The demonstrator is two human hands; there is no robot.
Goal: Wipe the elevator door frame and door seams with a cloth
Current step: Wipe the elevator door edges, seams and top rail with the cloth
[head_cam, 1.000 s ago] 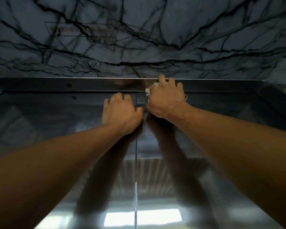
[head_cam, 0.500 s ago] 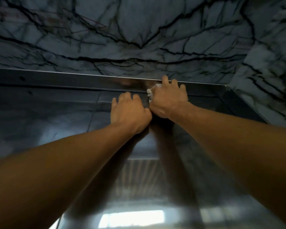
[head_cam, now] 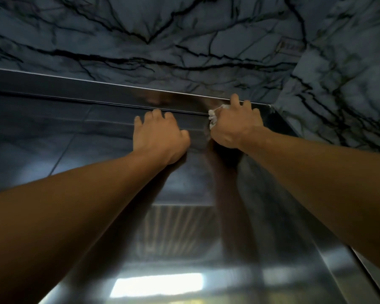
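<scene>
I look up at the steel elevator door (head_cam: 184, 227) and the top bar of its frame (head_cam: 97, 91). My right hand (head_cam: 235, 126) presses a white cloth (head_cam: 213, 118) against the top bar close to the frame's upper right corner; only a scrap of cloth shows at the thumb side. My left hand (head_cam: 158, 137) lies flat on the door just below the bar, fingers spread, holding nothing. Both arms reach upward from the bottom of the view.
Dark-veined marble wall (head_cam: 184, 36) runs above the frame and down its right side (head_cam: 349, 95). The right jamb of the frame (head_cam: 360, 260) slopes down along my right arm. The polished door mirrors my arms and a bright light patch (head_cam: 156, 284).
My right hand has slid the cloth rightward along the top bar from above the centre seam toward the right corner. My left hand followed to the right across the door.
</scene>
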